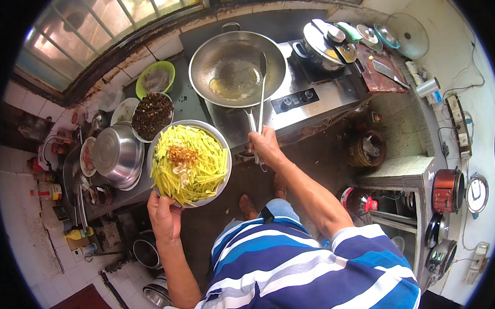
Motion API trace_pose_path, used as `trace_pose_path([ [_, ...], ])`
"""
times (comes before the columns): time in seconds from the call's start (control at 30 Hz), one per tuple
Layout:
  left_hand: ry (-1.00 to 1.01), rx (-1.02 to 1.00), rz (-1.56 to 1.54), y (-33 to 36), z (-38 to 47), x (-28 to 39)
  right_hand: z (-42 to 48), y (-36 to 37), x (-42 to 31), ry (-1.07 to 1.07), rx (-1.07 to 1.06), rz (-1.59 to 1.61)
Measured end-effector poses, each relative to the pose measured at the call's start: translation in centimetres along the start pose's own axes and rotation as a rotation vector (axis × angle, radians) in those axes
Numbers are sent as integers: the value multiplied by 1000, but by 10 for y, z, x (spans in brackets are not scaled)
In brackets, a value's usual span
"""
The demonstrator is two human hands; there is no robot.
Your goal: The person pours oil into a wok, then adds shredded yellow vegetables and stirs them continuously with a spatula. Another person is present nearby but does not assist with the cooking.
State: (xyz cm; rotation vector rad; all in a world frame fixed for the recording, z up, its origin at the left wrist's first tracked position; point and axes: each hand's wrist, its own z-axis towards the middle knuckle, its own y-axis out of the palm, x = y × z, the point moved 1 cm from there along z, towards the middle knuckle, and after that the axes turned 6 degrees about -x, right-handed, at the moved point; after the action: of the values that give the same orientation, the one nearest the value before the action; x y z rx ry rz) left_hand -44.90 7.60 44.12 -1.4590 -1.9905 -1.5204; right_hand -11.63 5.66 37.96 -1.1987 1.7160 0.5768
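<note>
My left hand (164, 216) holds the lower rim of a metal bowl (228, 155) heaped with yellow-green cut vegetable strips (207, 168), topped by chopped reddish seasoning (183, 155) and pale slices like garlic. In my right hand (265, 145) are the handle of a spatula (263, 86) and, it seems, the end of the wok's handle. The spatula's blade rests inside the steel wok (219, 53), which sits on the stove (281, 120). A little oily liquid shines at the wok's bottom. The bowl is left of and nearer to me than the wok, not over it.
Left of the wok stand a green bowl (171, 69), a bowl of dark chopped food (152, 117) and an upturned steel colander (112, 153). A lidded pot (323, 45) stands on the stove's right side. Farther right, a cleaver (385, 71) lies on a red cutting board (371, 78).
</note>
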Motion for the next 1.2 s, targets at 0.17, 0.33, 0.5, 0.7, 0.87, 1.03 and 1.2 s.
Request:
trace_pose_path([
  [0.17,17,19,0,3,1,2,-12,10,-3,23,30,-1],
  [0.33,24,15,8,3,4,1,-15,17,2,73,62,94],
  [0.5,31,-6,8,-1,4,-2,-16,30,3,84,74,117],
  [0.7,6,14,6,1,3,-6,-11,43,19,42,88,195],
  [0.87,-17,-36,13,-5,5,-7,-13,49,18,11,96,171],
  [1.03,-7,-18,12,1,4,-6,-13,52,24,-18,116,109],
  [1.2,-14,-33,32,-1,2,-4,-11,50,34,-41,177,44],
])
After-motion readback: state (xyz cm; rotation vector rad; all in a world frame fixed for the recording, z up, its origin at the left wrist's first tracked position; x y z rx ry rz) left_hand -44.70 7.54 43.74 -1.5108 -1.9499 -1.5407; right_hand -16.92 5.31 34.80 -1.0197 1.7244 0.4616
